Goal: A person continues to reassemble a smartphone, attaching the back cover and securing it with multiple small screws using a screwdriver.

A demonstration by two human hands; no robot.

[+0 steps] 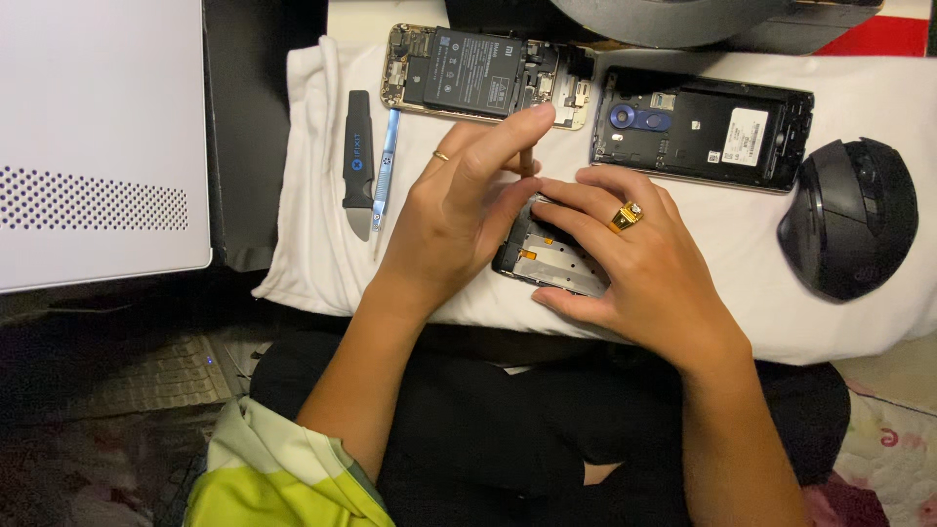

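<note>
A small phone part (556, 262), flat with a metal plate and a dark frame, is lying on a white cloth (312, 263) near its front edge. The part is held down by the right hand (634, 263), and its fingers (576, 220) are spread flat across the top of it. A gold ring is worn on one of them. The left hand (449, 215) is placed just beside it, at the part's left end. A thin stick tool (527, 161) is pinched between its thumb and first finger, so those fingers are closed on the tool.

At the back of the cloth an opened phone (483, 78) is seen, and a dark battery (464, 73) is sitting inside its shell. To the right a second opened phone (703, 132) is laid, with a blue round piece and a white label inside it. A black pry tool (358, 166) and a slim blue tool (387, 166) are lying to the left of the hands. A black mouse (849, 220) is resting at the right edge. A white box (98, 137) with small holes is seen on the far left.
</note>
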